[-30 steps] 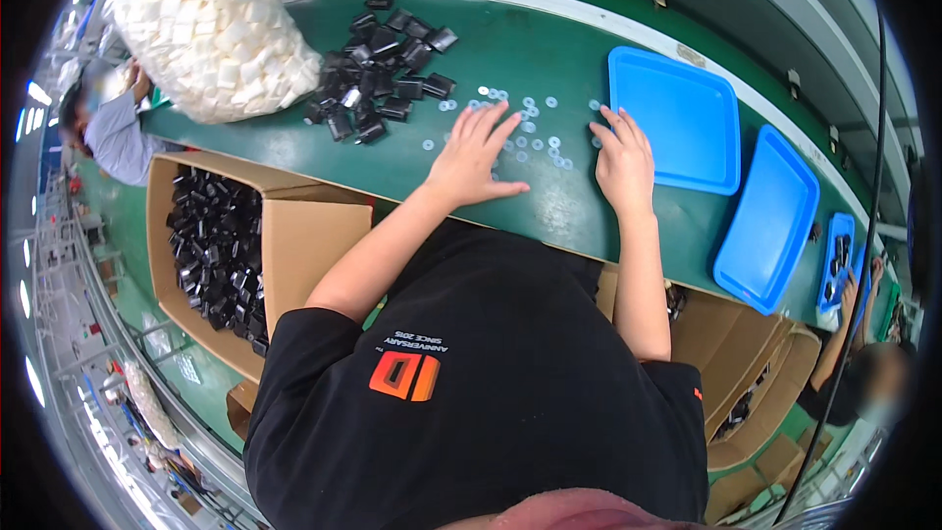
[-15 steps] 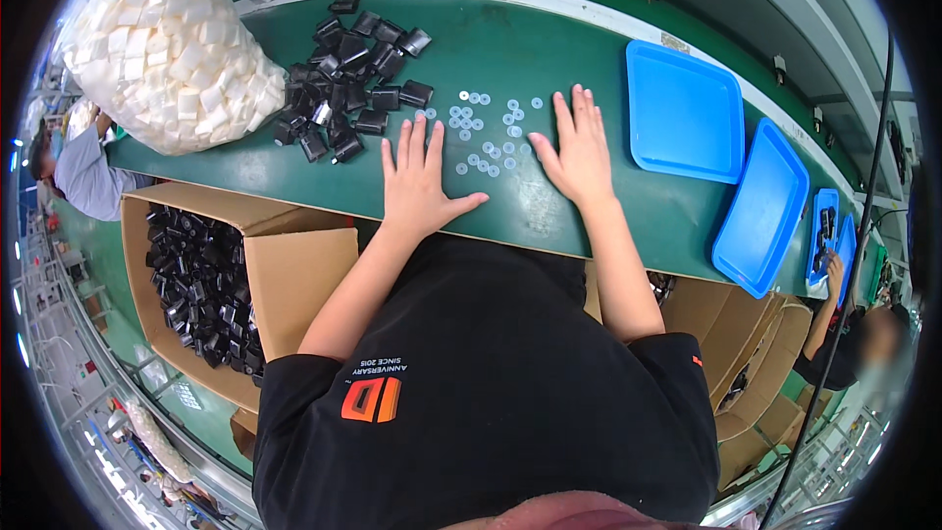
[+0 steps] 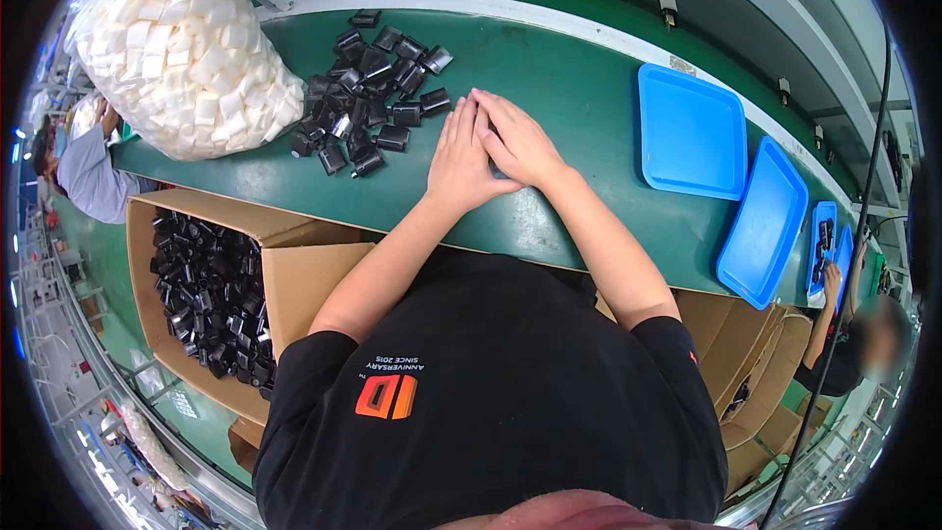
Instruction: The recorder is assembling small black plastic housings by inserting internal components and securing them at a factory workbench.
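My left hand point(image 3: 459, 162) lies palm down on the green tabletop, fingers stretched out and pointing away from me. My right hand point(image 3: 520, 145) meets it from the right, its straight fingers slanting to the left so that the fingertips of both hands come together. The small translucent washers seen before are out of sight; my hands cover the place between them. Just left of my fingertips lies a loose heap of black plastic pieces point(image 3: 365, 88), the closest ones almost at my left fingers.
A clear bag of white blocks point(image 3: 196, 59) stands at the left. Below it, a cardboard box point(image 3: 319, 280) holds many black pieces. Blue trays point(image 3: 693, 132) lie at the right, one a tilted tray point(image 3: 763, 221). People work at both far sides.
My hands were apart with scattered washers between them. Both have slid inward until they touch, the right hand moving left, and the washers are now hidden.
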Demonstrator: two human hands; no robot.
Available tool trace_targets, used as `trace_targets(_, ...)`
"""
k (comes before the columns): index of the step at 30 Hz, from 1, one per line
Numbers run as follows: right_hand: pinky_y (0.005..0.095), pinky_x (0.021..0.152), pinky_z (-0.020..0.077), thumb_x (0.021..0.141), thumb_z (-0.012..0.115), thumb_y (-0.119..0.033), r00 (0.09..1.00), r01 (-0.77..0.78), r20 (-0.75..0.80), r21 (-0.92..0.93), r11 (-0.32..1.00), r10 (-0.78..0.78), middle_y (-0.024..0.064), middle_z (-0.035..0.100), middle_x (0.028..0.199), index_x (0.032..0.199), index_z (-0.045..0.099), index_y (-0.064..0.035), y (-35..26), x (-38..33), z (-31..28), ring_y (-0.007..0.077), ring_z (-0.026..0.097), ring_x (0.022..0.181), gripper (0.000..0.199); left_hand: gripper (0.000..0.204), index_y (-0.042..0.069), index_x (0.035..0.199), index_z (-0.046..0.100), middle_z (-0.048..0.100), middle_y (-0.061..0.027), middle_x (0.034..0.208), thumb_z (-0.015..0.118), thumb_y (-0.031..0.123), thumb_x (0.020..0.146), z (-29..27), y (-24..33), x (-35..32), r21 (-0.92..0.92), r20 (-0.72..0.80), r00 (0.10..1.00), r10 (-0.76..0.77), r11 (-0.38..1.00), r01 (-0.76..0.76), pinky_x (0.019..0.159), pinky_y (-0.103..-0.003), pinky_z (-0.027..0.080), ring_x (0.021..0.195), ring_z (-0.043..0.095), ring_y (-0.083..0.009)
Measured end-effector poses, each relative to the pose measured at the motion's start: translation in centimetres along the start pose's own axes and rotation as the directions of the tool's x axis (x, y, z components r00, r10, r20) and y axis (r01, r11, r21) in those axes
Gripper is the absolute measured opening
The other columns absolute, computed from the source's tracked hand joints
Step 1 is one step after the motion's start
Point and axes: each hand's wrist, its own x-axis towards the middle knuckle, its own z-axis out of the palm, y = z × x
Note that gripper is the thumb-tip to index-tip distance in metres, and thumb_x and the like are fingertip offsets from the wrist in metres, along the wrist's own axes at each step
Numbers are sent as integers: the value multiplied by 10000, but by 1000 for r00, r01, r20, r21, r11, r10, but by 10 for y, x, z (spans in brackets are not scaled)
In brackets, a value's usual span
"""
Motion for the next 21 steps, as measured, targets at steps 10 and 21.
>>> trace_targets(10,374,1061,416,998,477,-191,944,-153,-191,466,871,268,215,528,1365,1424,420,14,1,-31,-11,326,526,1274,476,1171,-47,1453,335,331,-267,1504,765,641,608,-20,7,-9,66,46,997,56,996,-59,1131,-583,245,1410,311,-411)
trace_targets(21,372,1047,418,1031,449,-212,853,-260,-283,498,827,438,216,555,1340,1363,473,59,19,-26,1,280,560,1218,430,539,-47,1257,526,484,-237,1313,674,189,795,31,18,24,-103,-126,983,132,984,-145,1106,-483,350,1287,442,-398)
